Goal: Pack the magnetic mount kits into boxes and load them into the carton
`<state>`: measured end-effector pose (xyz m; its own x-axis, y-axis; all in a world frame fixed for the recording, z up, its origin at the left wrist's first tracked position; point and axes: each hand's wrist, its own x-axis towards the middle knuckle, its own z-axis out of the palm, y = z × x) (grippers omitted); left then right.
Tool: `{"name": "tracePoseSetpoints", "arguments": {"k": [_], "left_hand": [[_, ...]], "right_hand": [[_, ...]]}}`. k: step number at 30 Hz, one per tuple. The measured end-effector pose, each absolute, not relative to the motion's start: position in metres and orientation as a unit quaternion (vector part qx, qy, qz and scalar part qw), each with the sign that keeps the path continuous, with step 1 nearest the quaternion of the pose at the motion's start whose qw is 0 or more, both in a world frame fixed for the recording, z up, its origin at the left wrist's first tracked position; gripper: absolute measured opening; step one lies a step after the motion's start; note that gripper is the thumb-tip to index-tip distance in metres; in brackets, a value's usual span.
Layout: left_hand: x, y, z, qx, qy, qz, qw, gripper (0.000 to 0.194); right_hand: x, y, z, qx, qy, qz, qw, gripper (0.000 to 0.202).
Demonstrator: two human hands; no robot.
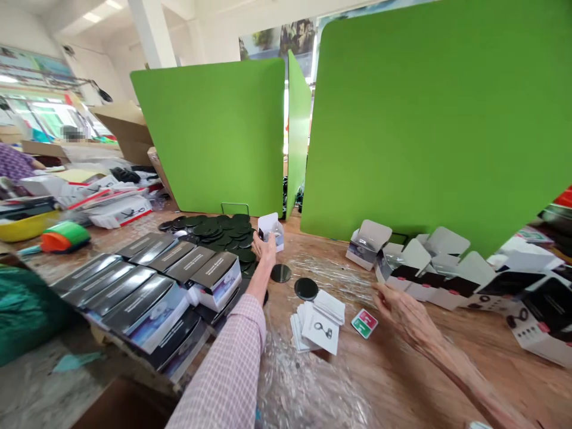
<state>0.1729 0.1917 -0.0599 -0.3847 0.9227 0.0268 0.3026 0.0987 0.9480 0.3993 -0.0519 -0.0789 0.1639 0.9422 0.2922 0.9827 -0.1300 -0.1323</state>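
My left hand [265, 247] is closed on the left side of a small open white box [277, 235] with its flap up. Beside it lies a heap of black discs [214, 229]. My right hand [395, 301] is over the wooden table, its fingers bent near the row of open boxes [424, 268]; whether anything is between its fingertips is too small to tell. Between the hands are two separate black discs [306, 288], a stack of white leaflets [320, 328] and a red and green card [364, 323].
Closed black boxes [143, 304] are stacked at the left. Green panels [214, 137] stand along the back of the table [402, 369]. Clear plastic film [295, 387] covers its front part. A tape roll [65, 237] and a person's purple sleeve [15, 162] are at the far left.
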Motion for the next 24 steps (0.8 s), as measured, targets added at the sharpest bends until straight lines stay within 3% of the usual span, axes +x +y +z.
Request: {"name": "tracePoseSetpoints", "arguments": {"k": [3, 6, 11, 16, 20, 24], "left_hand": [[0.172, 0.199, -0.068, 0.472, 0.649, 0.502, 0.322, 0.038], [0.174, 0.194, -0.061, 0.484, 0.63, 0.513, 0.324, 0.031], [0.168, 0.14, -0.023, 0.526, 0.551, 0.53, 0.373, 0.034], [0.146, 0.016, -0.007, 0.6, 0.402, 0.477, 0.501, 0.043], [0.134, -0.069, -0.032, 0.613, 0.36, 0.368, 0.599, 0.045], [0.128, -0.097, -0.066, 0.605, 0.363, 0.307, 0.639, 0.047]], "right_hand": [[0.405, -0.067, -0.09, -0.735, -0.654, -0.051, 0.175, 0.025], [0.4, -0.072, -0.089, -0.727, -0.658, -0.033, 0.193, 0.026], [0.362, -0.082, -0.048, -0.673, -0.681, -0.057, 0.283, 0.026], [0.313, -0.124, 0.002, -0.603, -0.686, -0.127, 0.386, 0.04], [0.295, -0.169, -0.009, -0.572, -0.724, -0.098, 0.373, 0.045], [0.291, -0.202, -0.048, -0.585, -0.734, -0.073, 0.338, 0.041]]}}
